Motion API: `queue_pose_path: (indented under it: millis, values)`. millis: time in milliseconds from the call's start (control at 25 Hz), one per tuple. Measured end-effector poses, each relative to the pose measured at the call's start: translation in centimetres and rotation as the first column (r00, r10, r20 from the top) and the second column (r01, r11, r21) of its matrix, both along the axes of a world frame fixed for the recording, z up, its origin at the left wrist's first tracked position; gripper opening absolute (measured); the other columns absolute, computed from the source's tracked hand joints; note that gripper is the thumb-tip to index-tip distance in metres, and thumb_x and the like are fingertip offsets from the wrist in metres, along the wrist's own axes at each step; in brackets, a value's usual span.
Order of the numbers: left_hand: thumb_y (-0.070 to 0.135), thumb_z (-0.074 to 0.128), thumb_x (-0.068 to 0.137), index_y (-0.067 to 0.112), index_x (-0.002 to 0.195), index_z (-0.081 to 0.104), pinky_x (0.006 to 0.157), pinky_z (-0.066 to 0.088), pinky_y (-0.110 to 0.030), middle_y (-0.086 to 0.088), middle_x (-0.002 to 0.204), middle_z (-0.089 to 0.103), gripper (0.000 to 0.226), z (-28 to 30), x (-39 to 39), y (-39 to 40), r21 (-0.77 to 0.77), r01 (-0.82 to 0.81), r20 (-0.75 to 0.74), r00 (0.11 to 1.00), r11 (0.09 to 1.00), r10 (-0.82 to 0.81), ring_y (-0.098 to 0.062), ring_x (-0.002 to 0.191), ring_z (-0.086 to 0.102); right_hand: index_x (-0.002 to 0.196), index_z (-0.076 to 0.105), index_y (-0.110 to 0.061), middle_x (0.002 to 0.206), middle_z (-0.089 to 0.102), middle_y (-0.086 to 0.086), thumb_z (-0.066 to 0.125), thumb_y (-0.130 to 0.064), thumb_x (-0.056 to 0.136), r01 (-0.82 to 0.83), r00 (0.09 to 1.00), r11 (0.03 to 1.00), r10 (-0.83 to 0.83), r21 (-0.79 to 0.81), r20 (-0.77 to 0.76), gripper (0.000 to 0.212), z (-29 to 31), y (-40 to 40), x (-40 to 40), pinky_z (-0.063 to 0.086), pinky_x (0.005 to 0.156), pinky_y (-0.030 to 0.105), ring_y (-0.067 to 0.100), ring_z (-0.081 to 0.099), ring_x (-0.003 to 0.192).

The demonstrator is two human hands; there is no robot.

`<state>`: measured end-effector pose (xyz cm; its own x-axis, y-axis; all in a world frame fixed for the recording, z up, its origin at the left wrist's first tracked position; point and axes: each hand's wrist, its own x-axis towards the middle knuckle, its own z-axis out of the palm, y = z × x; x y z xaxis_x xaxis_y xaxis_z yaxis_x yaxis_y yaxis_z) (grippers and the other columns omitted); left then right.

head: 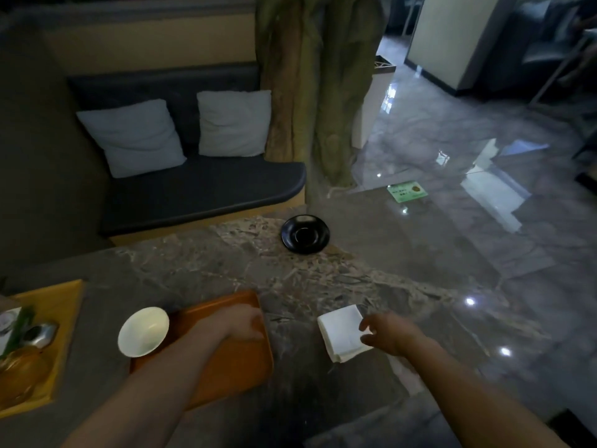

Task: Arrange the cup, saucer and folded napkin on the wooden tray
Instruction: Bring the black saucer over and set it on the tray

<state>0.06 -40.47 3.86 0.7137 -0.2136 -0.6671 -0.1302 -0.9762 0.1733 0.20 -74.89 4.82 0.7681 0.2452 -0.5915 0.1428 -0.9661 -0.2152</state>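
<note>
I am resting my left hand [248,323] on the far right corner of the wooden tray [226,360], fingers curled over its rim, most likely to keep it from sliding on the smooth marble table [200,270] while I work with the other arm. My right hand [386,333] is reaching over the folded napkin [340,334], fingers spread and loosely open, touching its right edge but not yet gripping it; in this dim, blurred view I cannot tell whether the thumb is under the fold. The napkin is lying flat on the table just right of the tray, so it makes the easiest first move. The white cup [143,331] is standing at the tray's left edge, seemingly overlapping its rim. The black saucer [305,234] is sitting well apart, toward the table's far edge, still needing a longer reach.
</note>
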Motion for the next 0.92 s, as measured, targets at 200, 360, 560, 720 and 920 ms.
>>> queue_pose_path:
  millis: [200, 360, 560, 720, 920]
  values:
    - [0.052, 0.060, 0.084, 0.025, 0.120, 0.055, 0.097, 0.046, -0.043, -0.004, 0.129, 0.057, 0.045, -0.8, 4.0, 2.9, 0.040, 0.000, -0.012, 1.000, 0.999, 0.000, -0.025, 0.116, 0.054, 0.122, 0.057, -0.034, 0.126, 0.061, -0.003, 0.058, -0.040, 0.091, -0.029, 1.000, 0.998, 0.028, -0.064, -0.008, 0.032, -1.0, 2.1, 3.6, 0.050, 0.092, 0.033, 0.015, 0.058, 0.110]
    - [0.050, 0.061, 0.085, 0.023, 0.126, 0.054, 0.097, 0.046, -0.041, -0.005, 0.132, 0.055, 0.049, -1.1, 6.4, 4.0, 0.014, -0.025, 0.006, 1.000, 1.000, 0.025, -0.025, 0.118, 0.053, 0.124, 0.055, -0.035, 0.127, 0.061, -0.005, 0.058, -0.039, 0.091, -0.073, 0.997, 0.994, 0.072, -0.078, -0.020, 0.033, -1.5, 3.7, 6.4, 0.049, 0.092, 0.032, 0.015, 0.057, 0.113]
    - [0.047, 0.063, 0.084, 0.020, 0.110, 0.058, 0.090, 0.049, -0.041, -0.007, 0.121, 0.061, 0.038, -1.9, 9.8, 4.6, 0.027, -0.024, 0.001, 1.000, 0.999, 0.024, -0.027, 0.109, 0.057, 0.112, 0.058, -0.031, 0.124, 0.062, 0.001, 0.060, -0.035, 0.088, -0.146, 0.989, 0.986, 0.145, -0.081, -0.015, 0.023, -1.8, 4.6, 11.5, 0.046, 0.088, 0.031, 0.021, 0.058, 0.111]
    - [0.051, 0.064, 0.081, 0.019, 0.114, 0.056, 0.091, 0.048, -0.041, -0.008, 0.122, 0.059, 0.046, -2.6, 12.0, 4.3, 0.010, -0.093, 0.004, 0.996, 0.996, 0.093, -0.028, 0.111, 0.056, 0.100, 0.057, -0.037, 0.124, 0.061, 0.005, 0.059, -0.036, 0.088, -0.182, 0.983, 0.980, 0.181, -0.083, -0.023, 0.012, -2.3, 4.4, 16.3, 0.044, 0.080, 0.030, 0.025, 0.058, 0.111]
    - [0.054, 0.065, 0.082, 0.020, 0.138, 0.043, 0.103, 0.042, -0.046, -0.009, 0.140, 0.049, 0.069, -3.3, 16.1, 2.6, 0.051, -0.134, -0.031, 0.990, 0.990, 0.135, -0.029, 0.127, 0.047, 0.135, 0.046, -0.034, 0.135, 0.057, 0.001, 0.058, -0.049, 0.087, -0.160, 0.986, 0.984, 0.162, -0.072, 0.023, 0.052, -3.8, 3.7, 22.6, 0.048, 0.095, 0.040, 0.027, 0.053, 0.121]
